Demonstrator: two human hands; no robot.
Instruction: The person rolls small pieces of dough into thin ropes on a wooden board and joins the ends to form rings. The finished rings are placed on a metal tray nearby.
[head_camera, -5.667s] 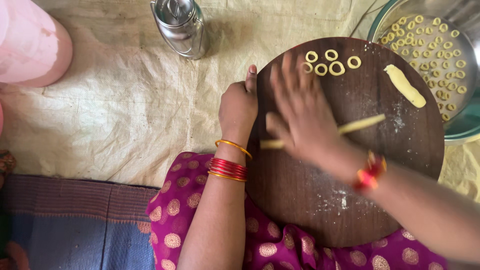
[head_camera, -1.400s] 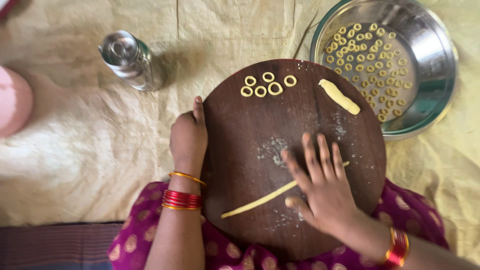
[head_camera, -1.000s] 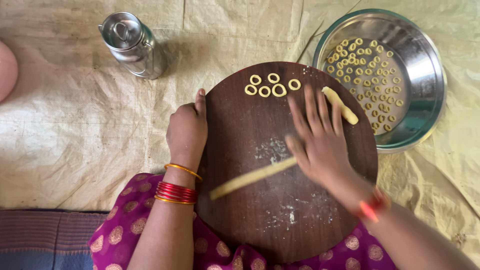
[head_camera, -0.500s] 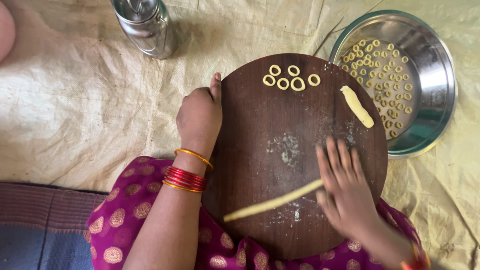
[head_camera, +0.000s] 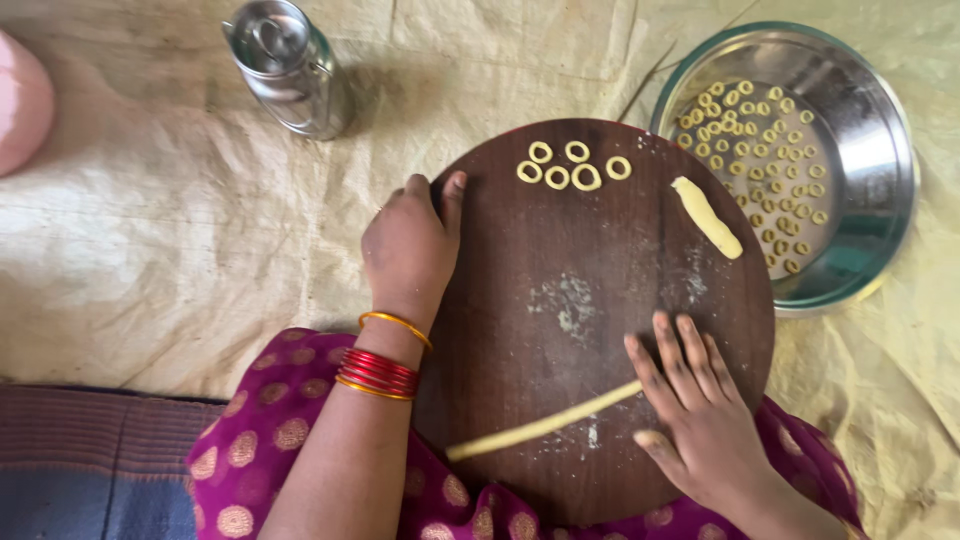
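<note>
**Dough rope thinned out, rolling hand back at near edge**

Long thin dough rope (head_camera: 545, 425) lying diagonally on near part of round dark wooden board (head_camera: 560, 250), low end near-left, high end running under fingertips of right hand (head_camera: 700, 410). Right hand flat, fingers spread, palm down on rope's right end — pressing, not gripping. Left hand (head_camera: 410, 245) draped over board's left rim, fingers curled on edge, thumb on top — bracing, loosely clenched on rim.

Changed: a second ago right hand was mid-board, far side, over the rope; now pulled back to near-right edge. Rope followed it nearward, looks longer and thinner than about six seconds back. Left hand unmoved on rim throughout. Reads as one more back-stroke of rolling; rope looks close to ring thickness — judgement only.

Further out: five small dough rings (head_camera: 570, 170) in a cluster at far edge of board. Short thick dough piece (head_camera: 706, 216) at far right, apart from rope. Flour dusting mid-board.

Right of board, touching or just beside: steel bowl (head_camera: 880, 160) holding many finished rings. Far left: lidded steel can (head_camera: 285, 65). Pink object at far-left frame edge, unidentifiable.

Surface: floor, covered by creased beige woven sheet (head_camera: 150, 230); striped mat near left. Board partly on lap, purple dotted fabric. Room not visible beyond.
</note>
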